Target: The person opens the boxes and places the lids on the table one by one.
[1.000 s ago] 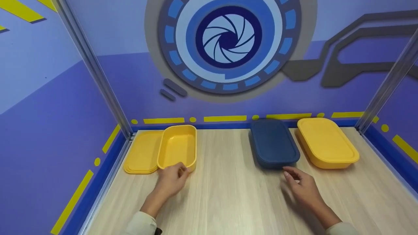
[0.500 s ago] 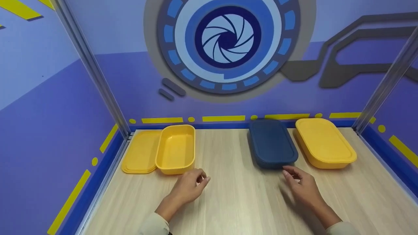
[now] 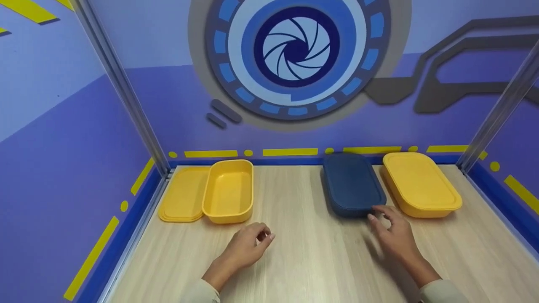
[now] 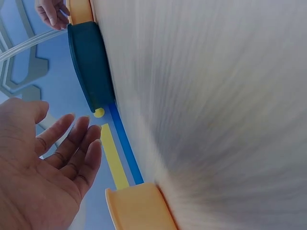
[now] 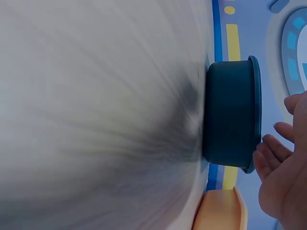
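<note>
My right hand (image 3: 393, 231) is at the near right corner of a dark blue lidded food container (image 3: 353, 183). Its fingers are loosely bent beside the lid's edge, and in the right wrist view the fingertips (image 5: 261, 163) come close to that lid; whether they touch it I cannot tell. The left hand (image 3: 244, 248), relaxed and holding nothing, hovers in front of an uncovered yellow food container (image 3: 229, 191). A loose yellow lid (image 3: 183, 195) lies flat to the left of that container, against its side.
Right of the blue container stands a yellow lidded container (image 3: 421, 183). All stand along the back of a wooden table (image 3: 290, 252), before a printed purple-blue wall (image 3: 168, 113) with metal posts (image 3: 122, 80) at the corners.
My left hand has moved away from the uncovered yellow container's near edge, right and toward me. The right hand has shifted slightly forward to the blue lid's corner. The containers have stayed put.
</note>
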`<state>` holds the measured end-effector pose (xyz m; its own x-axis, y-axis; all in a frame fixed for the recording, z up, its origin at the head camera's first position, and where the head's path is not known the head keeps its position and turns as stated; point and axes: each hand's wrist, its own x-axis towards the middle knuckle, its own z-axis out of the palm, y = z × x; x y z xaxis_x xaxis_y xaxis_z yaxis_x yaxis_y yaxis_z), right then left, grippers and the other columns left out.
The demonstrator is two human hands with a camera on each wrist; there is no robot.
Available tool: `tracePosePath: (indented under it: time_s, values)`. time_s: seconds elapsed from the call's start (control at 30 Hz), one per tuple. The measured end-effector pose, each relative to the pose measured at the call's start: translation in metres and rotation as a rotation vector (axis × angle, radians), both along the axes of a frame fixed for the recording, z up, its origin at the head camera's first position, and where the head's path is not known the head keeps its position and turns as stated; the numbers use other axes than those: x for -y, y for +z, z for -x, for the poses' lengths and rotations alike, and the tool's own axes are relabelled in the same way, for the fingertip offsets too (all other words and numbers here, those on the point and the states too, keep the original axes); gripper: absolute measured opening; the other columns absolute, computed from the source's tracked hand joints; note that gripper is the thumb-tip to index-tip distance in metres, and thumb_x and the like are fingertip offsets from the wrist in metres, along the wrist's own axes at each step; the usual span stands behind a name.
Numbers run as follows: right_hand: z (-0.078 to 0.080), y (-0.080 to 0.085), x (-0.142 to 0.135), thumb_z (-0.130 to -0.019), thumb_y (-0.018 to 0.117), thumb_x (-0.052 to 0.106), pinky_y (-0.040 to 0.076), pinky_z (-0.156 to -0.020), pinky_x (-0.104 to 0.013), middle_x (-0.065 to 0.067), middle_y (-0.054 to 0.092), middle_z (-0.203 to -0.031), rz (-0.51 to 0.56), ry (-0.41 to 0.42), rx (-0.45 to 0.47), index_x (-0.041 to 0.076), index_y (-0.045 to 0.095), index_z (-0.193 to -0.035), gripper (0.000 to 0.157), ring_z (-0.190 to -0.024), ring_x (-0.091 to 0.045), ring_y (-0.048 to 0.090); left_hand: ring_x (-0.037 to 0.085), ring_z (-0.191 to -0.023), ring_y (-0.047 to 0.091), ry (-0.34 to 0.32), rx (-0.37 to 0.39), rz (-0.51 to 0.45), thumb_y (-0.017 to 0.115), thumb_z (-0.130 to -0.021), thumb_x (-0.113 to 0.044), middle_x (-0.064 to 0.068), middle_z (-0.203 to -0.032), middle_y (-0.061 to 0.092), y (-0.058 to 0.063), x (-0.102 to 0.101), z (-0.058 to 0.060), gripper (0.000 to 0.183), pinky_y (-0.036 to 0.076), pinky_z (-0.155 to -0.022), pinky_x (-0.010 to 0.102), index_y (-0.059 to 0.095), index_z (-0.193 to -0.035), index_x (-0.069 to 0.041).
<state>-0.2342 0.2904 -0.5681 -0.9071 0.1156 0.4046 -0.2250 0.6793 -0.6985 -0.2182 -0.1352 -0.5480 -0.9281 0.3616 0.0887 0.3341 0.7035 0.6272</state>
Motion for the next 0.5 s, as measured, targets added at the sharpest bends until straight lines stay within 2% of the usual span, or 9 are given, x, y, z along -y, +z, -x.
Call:
tracePosePath:
  time_s: [0.07, 0.13, 0.23, 0.5]
  values:
    - [0.004, 0.001, -0.001, -0.101, 0.075, 0.019, 0.044, -0.105, -0.017, -0.019, 0.07, -0.136, -0.008, 0.01, -0.004, 0.003, 0.073, -0.13, 0.033, -0.127, -0.037, 0.062, 0.002, -0.087, 0.058, -0.005, 0.002, 0.005, 0.06, -0.109, -0.042, -0.012, -0.096, 0.065, 0.0, 0.0, 0.001, 0.02, 0.049, -0.077, 0.024, 0.07, -0.105, -0.024]
    - [0.009, 0.003, -0.002, -0.101, 0.075, 0.021, 0.047, -0.112, -0.036, -0.022, 0.067, -0.14, -0.024, 0.02, 0.003, 0.001, 0.072, -0.131, 0.037, -0.133, -0.041, 0.058, 0.003, -0.087, 0.059, -0.014, 0.002, 0.002, 0.06, -0.109, -0.042, -0.012, -0.096, 0.066, 0.0, -0.001, 0.001, 0.021, 0.049, -0.077, 0.024, 0.071, -0.106, -0.024]
    - [0.016, 0.004, -0.005, -0.101, 0.076, 0.027, 0.042, -0.113, -0.067, -0.025, 0.062, -0.146, -0.053, 0.042, 0.02, -0.001, 0.07, -0.134, 0.044, -0.141, -0.046, 0.051, 0.002, -0.086, 0.059, -0.025, 0.009, -0.014, 0.06, -0.109, -0.041, -0.012, -0.096, 0.067, 0.0, -0.002, 0.001, 0.02, 0.049, -0.077, 0.024, 0.071, -0.106, -0.024]
    - [0.038, 0.008, -0.014, -0.104, 0.069, 0.044, 0.032, -0.123, -0.069, -0.025, 0.049, -0.161, -0.12, 0.084, 0.138, -0.001, 0.062, -0.144, 0.06, -0.153, -0.046, 0.039, 0.002, -0.087, 0.059, -0.036, 0.076, -0.054, 0.06, -0.109, -0.041, -0.012, -0.097, 0.067, 0.002, -0.008, 0.001, 0.02, 0.051, -0.078, 0.023, 0.071, -0.108, -0.025]
